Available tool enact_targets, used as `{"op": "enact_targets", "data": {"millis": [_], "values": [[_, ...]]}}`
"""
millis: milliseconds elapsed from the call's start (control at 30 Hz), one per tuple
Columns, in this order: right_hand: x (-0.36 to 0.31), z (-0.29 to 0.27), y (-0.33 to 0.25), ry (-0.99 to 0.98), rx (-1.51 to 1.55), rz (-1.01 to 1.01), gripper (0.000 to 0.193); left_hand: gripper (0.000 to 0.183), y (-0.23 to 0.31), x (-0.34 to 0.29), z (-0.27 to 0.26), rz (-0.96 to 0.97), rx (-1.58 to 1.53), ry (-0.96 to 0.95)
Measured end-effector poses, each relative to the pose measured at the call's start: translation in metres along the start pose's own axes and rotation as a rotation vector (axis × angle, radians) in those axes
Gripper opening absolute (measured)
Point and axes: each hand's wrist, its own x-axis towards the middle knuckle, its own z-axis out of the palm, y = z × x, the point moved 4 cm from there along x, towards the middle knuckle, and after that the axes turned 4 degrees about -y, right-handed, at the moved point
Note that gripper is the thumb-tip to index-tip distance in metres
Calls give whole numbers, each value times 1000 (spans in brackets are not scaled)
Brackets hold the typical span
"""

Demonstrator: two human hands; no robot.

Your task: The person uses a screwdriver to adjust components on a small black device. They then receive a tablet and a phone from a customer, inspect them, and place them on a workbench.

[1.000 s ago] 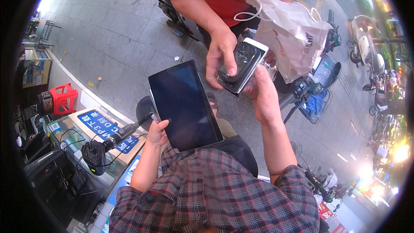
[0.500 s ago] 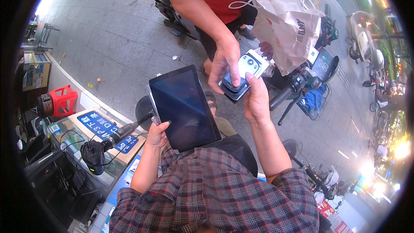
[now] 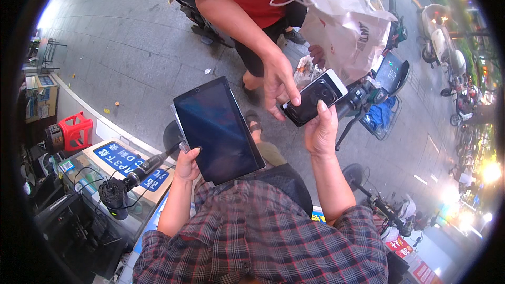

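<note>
In my left hand (image 3: 188, 163) is a tablet (image 3: 218, 131) with a dark screen, tilted, its lower edge near my shirt. The thumb lies over its left edge, and something pale, perhaps another flat device or a cover, shows along that side. My right hand (image 3: 322, 132) grips a smartphone (image 3: 318, 94) with a black front and a white end, thumb on its face. Whether more than one phone is stacked there I cannot tell. Another person's hand (image 3: 281, 84) reaches in from the far side, its thumb and fingers at the phone's left end.
That person, in a red shirt (image 3: 247, 5), has a white paper bag (image 3: 344, 26) hanging at the arm. Behind it stands a scooter with a handlebar (image 3: 363, 97). At left are a glass counter, a small black fan (image 3: 113, 194), a red plastic stool (image 3: 76, 131) and a blue sign (image 3: 113, 152).
A white face with round dark spots showed on the phone in my right hand; now a black front shows. The other person's thumb has moved off its middle to the left end.
</note>
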Motion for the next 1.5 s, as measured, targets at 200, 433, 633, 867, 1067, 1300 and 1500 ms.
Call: {"op": "enact_targets", "data": {"millis": [200,433,633,867,1067,1300,1500], "values": [[-3,-20,-6,-39,331,88,49,54,-2,7,-33,-26,-43,-80],[-12,-6,-2,-227,869,363,71,41,9,9,-4,-20,-49,11],[-4,8,2,-312,670,341,73,40,11,13,6,-17,-44,38],[-2,20,16,-230,520,384,62,42,18,9,19,1,0,98],[5,24,29,-281,535,459,69,37,16,12,-7,-16,-15,54],[4,12,50,-163,503,481,65,37,24,16,-14,-4,-27,116],[-9,34,51,-219,578,517,59,47,56,20,-12,-10,-16,21]]}}
